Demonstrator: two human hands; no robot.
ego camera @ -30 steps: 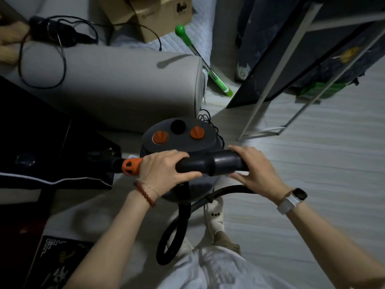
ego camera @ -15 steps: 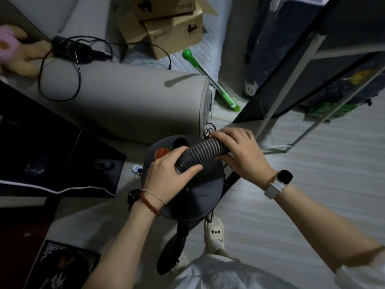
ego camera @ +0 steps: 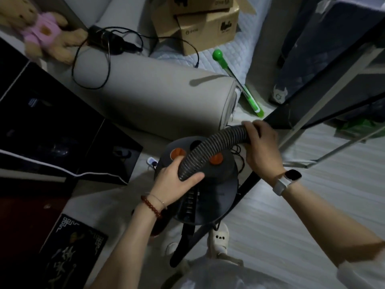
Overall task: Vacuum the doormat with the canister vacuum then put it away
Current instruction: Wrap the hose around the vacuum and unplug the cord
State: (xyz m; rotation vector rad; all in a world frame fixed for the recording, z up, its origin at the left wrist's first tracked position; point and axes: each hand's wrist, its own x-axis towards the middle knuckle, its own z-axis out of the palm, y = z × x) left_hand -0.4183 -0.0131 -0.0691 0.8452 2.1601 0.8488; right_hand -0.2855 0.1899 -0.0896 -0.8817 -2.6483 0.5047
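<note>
Arching over the canister vacuum (ego camera: 200, 184), the ribbed hose (ego camera: 210, 151) sits clasped in left hand (ego camera: 177, 182) and right hand (ego camera: 260, 147) grip.

Standing upright on pale floor: canister (ego camera: 208, 197), dark grey, round, seen from above. Sitting beside the end of a grey cushion, just ahead of white slippers. Showing on its top: two orange round knobs (ego camera: 178, 152), one left, one right, and a dark round port between them, partly covered. Arching over the lid: ribbed dark hose (ego camera: 210, 149), running from lower left up to the right, crossing beside the right knob. Dropping down the canister's near side: a further black length, smooth-looking, ending near the slippers. Slanting along the right side, against the floor: a dark straight tube. Doormat: not identifiable with certainty.
</note>
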